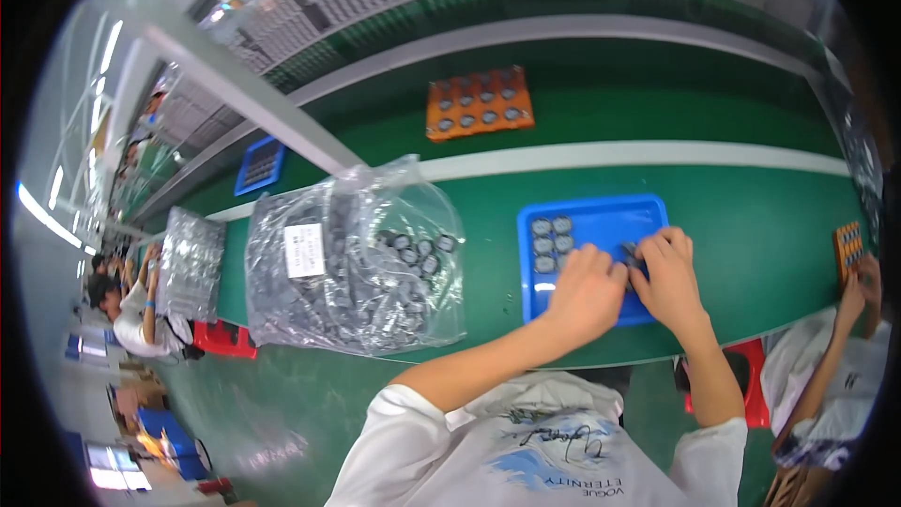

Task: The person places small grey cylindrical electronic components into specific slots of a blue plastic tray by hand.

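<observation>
- My two hands meet over the blue tray [601, 209] on the green tabletop [760, 235], a small dark part [631, 254] between them; whether it touches the tray floor I cannot tell.
- My right hand [668, 272] is narrowed, fingertips pinching that part, a grip that seems suited to something so small.
- My left hand [587, 293] curls close beside it, fingers drawn in, perhaps to steady it; I cannot tell whether it grips too.
- Round dark pieces [552, 244] stand in two columns along the tray's left side, an order that probably keeps them easy to count and leaves the middle open.
- The tray lies squarely before me, likely so both hands reach it evenly.
- To my left, a clear plastic bag [357, 310] bulges with loose dark pieces, apparently kept within arm's reach.
- Beyond the white ledge [601, 158], an orange tray [481, 122] of pieces sits apart, seemingly out of the way.
</observation>
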The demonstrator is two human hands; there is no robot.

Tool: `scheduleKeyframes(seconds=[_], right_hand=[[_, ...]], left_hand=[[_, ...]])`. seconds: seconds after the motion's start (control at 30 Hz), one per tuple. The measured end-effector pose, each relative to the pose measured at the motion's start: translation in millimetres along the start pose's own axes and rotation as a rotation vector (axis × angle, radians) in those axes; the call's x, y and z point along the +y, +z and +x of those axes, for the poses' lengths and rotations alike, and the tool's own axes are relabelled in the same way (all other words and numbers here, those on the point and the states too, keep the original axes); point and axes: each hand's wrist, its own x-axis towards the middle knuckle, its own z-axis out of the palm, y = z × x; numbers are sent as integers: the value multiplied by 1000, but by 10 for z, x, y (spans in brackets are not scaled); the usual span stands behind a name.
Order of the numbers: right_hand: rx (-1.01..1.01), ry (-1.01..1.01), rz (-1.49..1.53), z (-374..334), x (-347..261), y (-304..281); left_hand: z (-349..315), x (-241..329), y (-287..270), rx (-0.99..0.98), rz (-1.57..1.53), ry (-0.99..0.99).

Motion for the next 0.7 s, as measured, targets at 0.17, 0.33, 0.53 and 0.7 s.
scheduleKeyframes(seconds=[0.17, 0.33, 0.53, 0.7], right_hand=[[14, -77, 15, -63, 45, -27], [19, -112, -19, -1, 13, -33], [24, -60, 0, 0, 114, 49], [141, -101, 110, -4, 119, -141]], left_hand=[[-24, 18, 127, 47, -32, 75], [-29, 85, 142, 36, -149, 62], [-54, 46, 179, 101, -189, 69], [-264, -53, -314, 80, -170, -6]])
